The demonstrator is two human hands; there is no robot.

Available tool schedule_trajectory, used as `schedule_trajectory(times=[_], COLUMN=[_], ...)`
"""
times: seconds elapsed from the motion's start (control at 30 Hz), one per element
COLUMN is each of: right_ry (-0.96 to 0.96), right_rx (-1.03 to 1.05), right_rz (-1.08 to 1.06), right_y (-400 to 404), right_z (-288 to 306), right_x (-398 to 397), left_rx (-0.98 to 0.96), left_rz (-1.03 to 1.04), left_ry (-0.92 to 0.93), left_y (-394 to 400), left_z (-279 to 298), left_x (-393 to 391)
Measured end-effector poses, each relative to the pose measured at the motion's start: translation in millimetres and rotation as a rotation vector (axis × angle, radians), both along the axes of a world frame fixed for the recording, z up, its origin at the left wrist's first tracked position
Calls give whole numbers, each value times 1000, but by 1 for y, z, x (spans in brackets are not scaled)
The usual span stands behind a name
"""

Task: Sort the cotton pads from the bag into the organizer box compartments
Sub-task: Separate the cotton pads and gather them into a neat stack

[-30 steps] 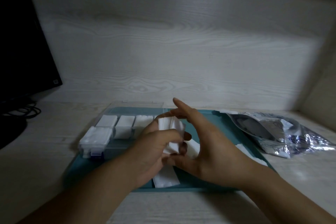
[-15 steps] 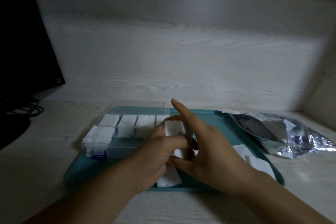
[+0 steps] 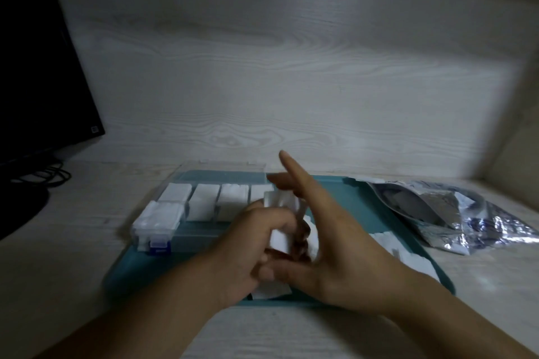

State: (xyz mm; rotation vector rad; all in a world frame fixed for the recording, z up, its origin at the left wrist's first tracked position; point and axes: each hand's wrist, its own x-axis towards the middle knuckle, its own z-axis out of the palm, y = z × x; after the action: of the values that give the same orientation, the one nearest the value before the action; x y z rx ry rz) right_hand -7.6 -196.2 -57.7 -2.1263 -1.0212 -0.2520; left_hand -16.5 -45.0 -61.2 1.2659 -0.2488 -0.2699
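Observation:
My left hand (image 3: 250,245) grips a small stack of white cotton pads (image 3: 281,221) over the teal tray (image 3: 128,265). My right hand (image 3: 335,242) touches the stack's right side, its thumb under the pads and its index finger pointing up. The clear organizer box (image 3: 204,207) stands on the tray's left part, lid open, with white pads filling several compartments. More loose pads (image 3: 405,253) lie on the tray to the right, and one (image 3: 271,290) lies under my hands. The silver foil bag (image 3: 455,213) lies open at the right.
A black monitor (image 3: 38,67) with cables (image 3: 43,175) stands at the far left. A pale wooden wall closes the back and the right side. The tray sits near the desk's front edge.
Both hands stay together on the pad stack. The right hand's fingers have shifted a little against the stack; the view has drifted slightly.

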Motion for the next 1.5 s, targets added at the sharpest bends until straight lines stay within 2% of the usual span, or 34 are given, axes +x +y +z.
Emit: schedule_trajectory(times=[0.1,0.17,0.2,0.3,0.4,0.5,0.53,0.6,0.67,0.73,0.87,1.07,1.2,1.5], right_ry=[348,597,639,626,605,526,459,197,-106,-207,-250,-73,-87,62], right_rx=[268,439,457,421,482,598,616,553,409,398,479,649,605,769], right_rz=[57,72,87,72,71,27,-4,-127,-260,-292,-269,-214,-209,-152], right_y=[-6,-8,-7,-6,-7,-6,-6,-5,-4,-1,12,25,26,19], right_z=[10,15,16,16,15,15,15,13,8,2,-8,-22,-25,-15], right_x=[3,8,10,13,16,17,16,14,11,8,3,-2,-3,1], left_rx=[-108,-161,-155,-142,-98,127,234,385,540,590,494,500,516,323], left_rz=[10,-42,-76,-147,-114,189,310,494,559,538,507,601,675,638], left_ry=[29,-20,-46,-67,-91,-177,-254,-450,-584,-621,-583,-665,-678,-631], left_y=[3,2,2,3,1,-3,-4,-4,-4,-8,-18,-30,-29,-25], left_z=[1,5,6,3,5,2,0,-5,-8,-11,-14,-28,-29,-19], left_x=[3,2,1,3,2,3,3,1,-1,-3,-9,-9,-6,-8])
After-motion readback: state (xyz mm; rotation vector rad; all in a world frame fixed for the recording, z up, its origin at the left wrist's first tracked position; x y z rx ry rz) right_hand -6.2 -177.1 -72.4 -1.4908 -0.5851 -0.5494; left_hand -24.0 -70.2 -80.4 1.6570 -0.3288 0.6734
